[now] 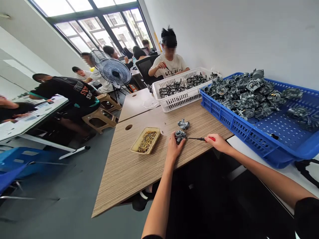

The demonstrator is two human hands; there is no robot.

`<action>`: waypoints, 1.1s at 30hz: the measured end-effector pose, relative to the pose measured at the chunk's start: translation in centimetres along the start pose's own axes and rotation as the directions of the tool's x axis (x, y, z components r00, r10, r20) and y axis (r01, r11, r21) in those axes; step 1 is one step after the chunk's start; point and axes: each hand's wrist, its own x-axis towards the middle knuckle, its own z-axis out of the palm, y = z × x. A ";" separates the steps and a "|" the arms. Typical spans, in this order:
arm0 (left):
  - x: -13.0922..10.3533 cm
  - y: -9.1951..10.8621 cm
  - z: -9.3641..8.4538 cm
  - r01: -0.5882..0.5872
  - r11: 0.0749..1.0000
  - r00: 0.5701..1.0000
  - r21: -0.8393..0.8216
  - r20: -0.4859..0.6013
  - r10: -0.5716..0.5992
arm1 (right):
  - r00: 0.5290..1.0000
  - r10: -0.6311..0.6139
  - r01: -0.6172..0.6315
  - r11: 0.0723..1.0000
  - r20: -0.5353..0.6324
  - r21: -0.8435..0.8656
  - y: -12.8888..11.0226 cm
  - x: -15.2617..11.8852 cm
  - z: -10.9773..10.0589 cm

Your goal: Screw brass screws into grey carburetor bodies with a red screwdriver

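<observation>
My left hand [175, 148] is closed around a grey metal carburetor-like part [179, 134] on the wooden table. My right hand [217, 143] grips the red handle of a screwdriver [196, 138], whose shaft points left and reaches the side of that part. Just beyond my left hand, a second metal part [183, 124] lies on the table. To the left stands a pale yellow tray [133, 148] filled with small brass-coloured pieces [148, 141].
A blue crate [234, 124] heaped with metal parts stands at the right. Behind the table's middle is a white basket [171, 105] of darker parts, with a seated person beyond it. A fan [115, 73], stools and other people are farther left.
</observation>
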 end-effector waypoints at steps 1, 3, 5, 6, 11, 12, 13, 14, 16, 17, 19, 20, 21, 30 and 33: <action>0.0 0.0 0.0 0.002 1.000 1.000 0.008 0.001 -0.002 | 1.000 -0.003 0.003 1.000 -0.006 -0.011 0.0 -0.1 0.0; -0.1 0.0 0.0 0.004 1.000 1.000 0.014 0.005 -0.004 | 1.000 -0.009 0.008 0.999 -0.020 -0.042 -0.1 -0.5 0.2; -0.1 -0.1 0.0 0.003 1.000 1.000 0.012 0.010 -0.003 | 1.000 -0.007 0.005 0.998 -0.026 -0.068 -0.1 -0.7 0.4; -0.2 -0.1 0.0 0.001 1.000 1.000 0.011 0.011 -0.001 | 1.000 -0.005 0.003 0.997 -0.026 -0.074 -0.1 -0.8 0.4; -0.3 -0.2 0.0 -0.009 1.000 1.000 0.011 -0.001 0.009 | 1.000 -0.018 0.019 0.997 0.018 -0.071 -0.2 -0.7 0.0; -0.3 -0.2 0.0 -0.010 1.000 1.000 0.010 -0.004 0.010 | 0.999 -0.023 0.025 0.997 0.028 -0.077 -0.3 -0.7 -0.1; -0.3 -0.3 0.1 -0.009 1.000 1.000 0.008 -0.005 0.010 | 0.999 -0.027 0.030 0.996 0.036 -0.086 -0.4 -0.7 -0.2; -0.3 -0.3 0.1 -0.009 1.000 1.000 0.006 -0.006 0.009 | 0.999 -0.028 0.032 0.995 0.039 -0.096 -0.5 -0.8 -0.3; -0.4 -0.3 0.1 -0.010 1.000 1.000 0.000 -0.008 0.010 | 0.999 -0.034 0.037 0.993 0.031 -0.113 -0.6 -1.0 -0.4; -0.4 -0.3 0.1 -0.011 1.000 1.000 -0.003 -0.011 0.011 | 0.999 -0.041 0.044 0.992 0.027 -0.117 -0.6 -1.1 -0.3; -0.4 -0.3 0.1 -0.015 1.000 1.000 -0.007 -0.015 0.015 | 0.997 -0.070 0.072 0.989 0.026 -0.126 -0.6 -1.4 -0.1; -0.3 -0.3 0.1 -0.017 1.000 1.000 -0.008 -0.015 0.017 | 0.996 -0.090 0.093 0.987 0.028 -0.132 -0.5 -1.5 0.0; -0.3 -0.3 0.2 -0.018 1.000 1.000 -0.008 -0.015 0.018 | 0.993 -0.113 0.116 0.983 0.029 -0.142 -0.5 -1.6 0.1; -0.3 -0.4 0.2 -0.017 1.000 1.000 -0.019 -0.013 0.017 | 0.975 -0.224 0.216 0.933 0.004 -0.288 -0.2 -2.2 0.7; -0.4 -0.4 0.2 -0.023 0.999 1.000 -0.026 -0.010 0.022 | 0.978 -0.210 0.203 0.935 0.004 -0.291 -0.2 -2.2 0.8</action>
